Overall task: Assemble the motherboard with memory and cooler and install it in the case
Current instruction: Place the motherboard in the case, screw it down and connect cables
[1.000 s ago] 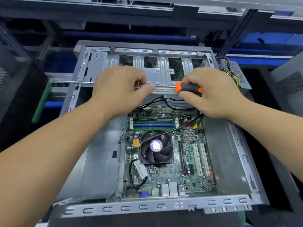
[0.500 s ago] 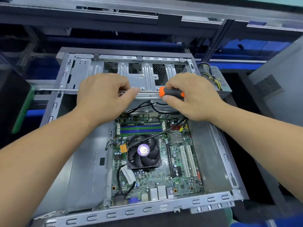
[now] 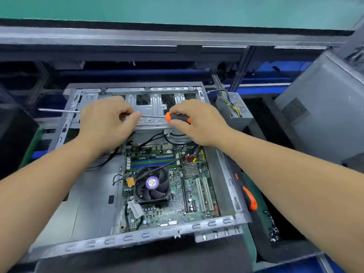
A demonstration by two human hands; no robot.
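The open metal case (image 3: 224, 170) lies flat before me with the green motherboard (image 3: 175, 201) inside it. A black cooler fan (image 3: 152, 186) sits on the board, and memory sticks (image 3: 153, 163) lie just beyond the fan. A long screwdriver (image 3: 178, 117) with an orange and black handle lies crosswise above the case's far end. My right hand (image 3: 199, 123) grips the handle. My left hand (image 3: 107, 125) pinches the steel shaft, whose tip sticks out to the left.
A grey power supply (image 3: 234, 110) with yellow and black wires stands beyond the case's right corner. Another orange-handled tool (image 3: 250, 198) lies on the green mat to the right. A grey case panel (image 3: 323, 115) leans at the far right. Small screws (image 3: 273, 229) lie near the right edge.
The view has tipped up and pulled back, so the case sits lower in frame. Both hands keep their hold on the screwdriver over the case's far end.
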